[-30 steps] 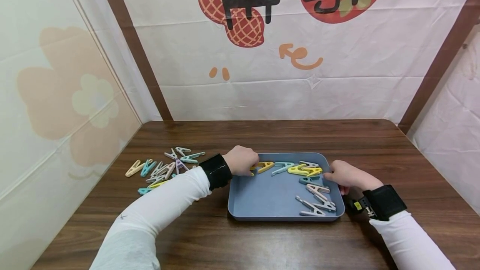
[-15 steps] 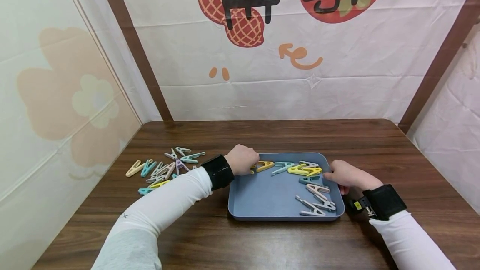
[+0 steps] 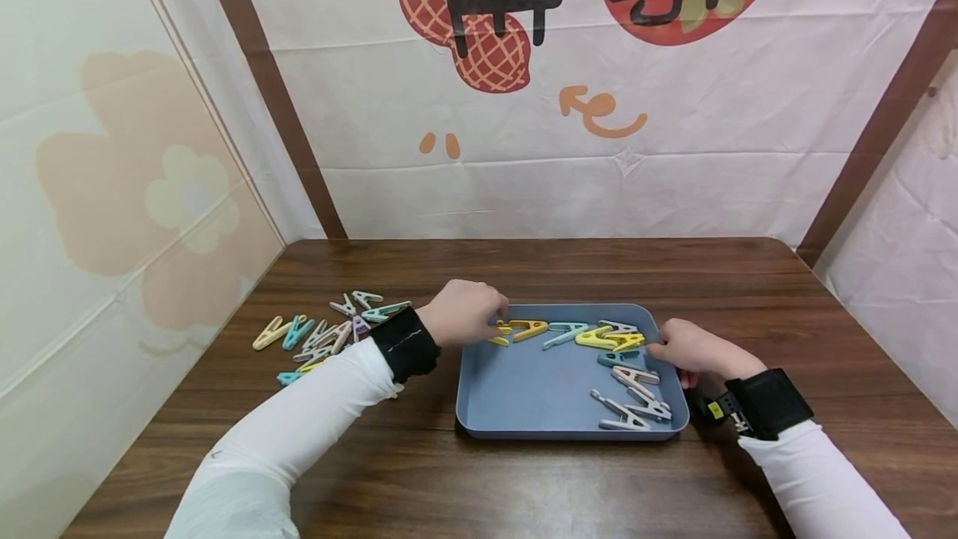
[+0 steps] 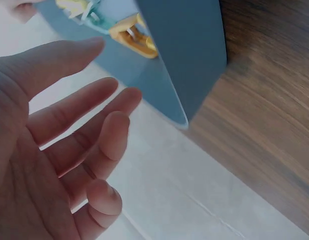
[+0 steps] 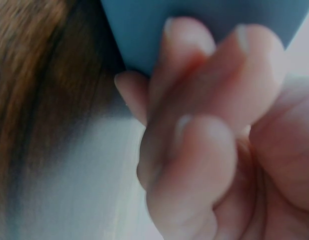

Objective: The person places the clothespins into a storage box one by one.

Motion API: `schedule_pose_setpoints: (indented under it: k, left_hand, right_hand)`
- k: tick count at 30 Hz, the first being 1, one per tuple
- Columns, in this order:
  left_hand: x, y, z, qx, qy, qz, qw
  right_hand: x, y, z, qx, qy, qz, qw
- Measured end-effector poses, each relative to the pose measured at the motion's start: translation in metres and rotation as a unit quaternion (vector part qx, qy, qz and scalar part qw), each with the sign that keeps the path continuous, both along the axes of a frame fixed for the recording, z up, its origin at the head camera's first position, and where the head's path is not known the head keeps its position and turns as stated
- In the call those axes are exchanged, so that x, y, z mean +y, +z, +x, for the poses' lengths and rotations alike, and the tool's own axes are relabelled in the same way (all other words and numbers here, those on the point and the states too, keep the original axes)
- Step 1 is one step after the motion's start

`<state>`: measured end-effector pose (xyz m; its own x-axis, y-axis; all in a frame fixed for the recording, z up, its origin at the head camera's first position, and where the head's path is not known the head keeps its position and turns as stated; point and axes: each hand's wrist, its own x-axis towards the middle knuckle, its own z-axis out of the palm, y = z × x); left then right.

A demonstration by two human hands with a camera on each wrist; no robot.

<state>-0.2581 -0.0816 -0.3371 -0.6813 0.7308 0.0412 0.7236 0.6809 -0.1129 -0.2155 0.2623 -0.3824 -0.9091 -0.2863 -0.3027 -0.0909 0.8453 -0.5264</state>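
Note:
My left hand (image 3: 464, 312) hovers over the back left corner of a blue-grey tray (image 3: 524, 398). Its fingers are loosely bent with nothing between them, as the left wrist view shows. Just past the fingertips, a yellow clothespin (image 3: 500, 341) lies in that corner beside an orange-yellow clothespin (image 3: 530, 330). At the tray's right side, my right hand (image 3: 707, 349) grips the wall, thumb at the rim and curled fingers (image 5: 194, 42) against the outside. Teal, yellow and pale clothespins (image 3: 624, 418) line the tray's back and right side.
A loose pile of mixed clothespins (image 3: 322, 339) lies on the wooden table (image 3: 554, 489) at the left, partly behind my left forearm. White printed sheets (image 3: 359, 106) hang behind the table and along its sides.
My left hand has let go of the yellow clothespin in the back left corner and drawn slightly up and left, its fingers spreading. The right hand and the tray stay put.

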Motion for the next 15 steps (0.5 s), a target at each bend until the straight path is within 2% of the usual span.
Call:
schedule_pose_setpoints:
  k: [4, 8, 11, 15]
  left_hand:
    - [-0.016, 0.004, 0.002, 0.003, 0.026, 0.036, 0.999]
    - [-0.04, 0.007, -0.002, 0.003, 0.054, 0.088, 0.9946]
    - [-0.062, 0.01, -0.009, -0.001, 0.089, 0.116, 0.9893]
    - [-0.092, 0.017, -0.018, -0.027, 0.148, 0.138, 0.9789]
  right_hand:
    - [0.001, -0.002, -0.001, -0.001, 0.0, -0.001, 1.0]
    - [0.001, -0.002, -0.001, 0.0, 0.001, -0.001, 1.0]
    - [0.001, -0.002, -0.001, 0.003, 0.002, -0.001, 1.0]
    - [0.001, 0.0, -0.001, 0.001, 0.0, 0.001, 1.0]
